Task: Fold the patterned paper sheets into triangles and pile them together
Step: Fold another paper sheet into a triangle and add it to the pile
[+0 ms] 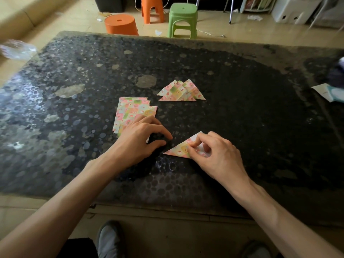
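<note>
Pinching the patterned paper triangle [178, 150] flat on the dark speckled worktop [260, 127] with the right hand [214, 153], fingers curled over its right half. Resting the left hand [141, 138] just left of it, fingers loosely curved, grasping nothing, covering the near corner of the unfolded sheet stack [134, 112]. Beyond both sets of fingertips, apart: pile of folded triangles [181, 92].

my left hand [143, 138]: fingers loosely curled, holding nothing | my right hand [214, 153]: thumb and fingers pinching folded sheet [177, 151]
</note>
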A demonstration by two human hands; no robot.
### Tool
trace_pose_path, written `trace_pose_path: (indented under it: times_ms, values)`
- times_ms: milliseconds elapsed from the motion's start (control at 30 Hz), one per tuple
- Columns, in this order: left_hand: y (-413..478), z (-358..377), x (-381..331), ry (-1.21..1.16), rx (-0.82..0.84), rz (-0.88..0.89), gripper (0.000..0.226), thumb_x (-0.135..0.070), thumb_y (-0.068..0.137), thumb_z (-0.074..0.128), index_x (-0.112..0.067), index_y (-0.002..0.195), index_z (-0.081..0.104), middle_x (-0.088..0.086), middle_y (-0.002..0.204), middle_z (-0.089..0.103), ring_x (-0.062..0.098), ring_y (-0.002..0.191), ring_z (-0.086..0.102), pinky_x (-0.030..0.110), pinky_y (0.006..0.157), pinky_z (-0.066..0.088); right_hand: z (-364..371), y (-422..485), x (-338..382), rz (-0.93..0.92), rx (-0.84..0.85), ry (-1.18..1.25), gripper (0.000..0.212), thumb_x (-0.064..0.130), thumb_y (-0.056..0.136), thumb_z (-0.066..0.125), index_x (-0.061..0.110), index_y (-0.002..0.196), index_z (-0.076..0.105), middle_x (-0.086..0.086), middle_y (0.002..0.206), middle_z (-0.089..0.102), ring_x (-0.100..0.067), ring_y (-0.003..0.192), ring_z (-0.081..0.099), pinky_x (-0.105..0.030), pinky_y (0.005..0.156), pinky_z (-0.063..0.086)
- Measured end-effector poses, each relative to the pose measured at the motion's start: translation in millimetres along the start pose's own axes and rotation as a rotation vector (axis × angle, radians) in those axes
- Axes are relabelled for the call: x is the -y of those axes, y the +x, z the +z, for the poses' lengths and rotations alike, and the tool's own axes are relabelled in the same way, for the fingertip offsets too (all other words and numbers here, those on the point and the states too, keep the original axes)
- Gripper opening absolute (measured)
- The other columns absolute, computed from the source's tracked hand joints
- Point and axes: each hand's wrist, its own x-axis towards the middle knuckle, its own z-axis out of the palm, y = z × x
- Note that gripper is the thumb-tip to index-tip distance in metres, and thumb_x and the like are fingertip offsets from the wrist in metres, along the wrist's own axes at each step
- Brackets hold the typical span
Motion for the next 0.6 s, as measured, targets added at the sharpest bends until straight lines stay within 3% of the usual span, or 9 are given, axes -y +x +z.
trace_pose_path:
  times_ms: [267,600]
  values:
    - [-1.5,4.9,-5.0,-0.019,0.041,0.035,0.026,-0.066,0.080,0.065,-0.053,0.102,0.071,-0.022,0.111,0.053,0.004,0.110,0.045,0.027,0.088,0.037,1.0,1.7,-1.3,-0.002,0.006,-0.011,0.022,0.057,0.092,0.067,0.037,0.088,0.057,0.017,0.082,0.048,0.000,0.070,0.051,-0.015,0.053,0.031]
    - [-5.4,14.9,-11.7,-0.022,0.053,0.028,0.027,-0.064,0.090,0.056,-0.056,0.111,0.070,-0.018,0.113,0.048,0.007,0.111,0.046,0.038,0.094,0.046,3.1,0.4,-2.9,-0.007,-0.009,-0.002,0.021,0.056,0.092,0.067,0.038,0.088,0.058,0.016,0.083,0.048,-0.001,0.070,0.052,-0.018,0.054,0.037]
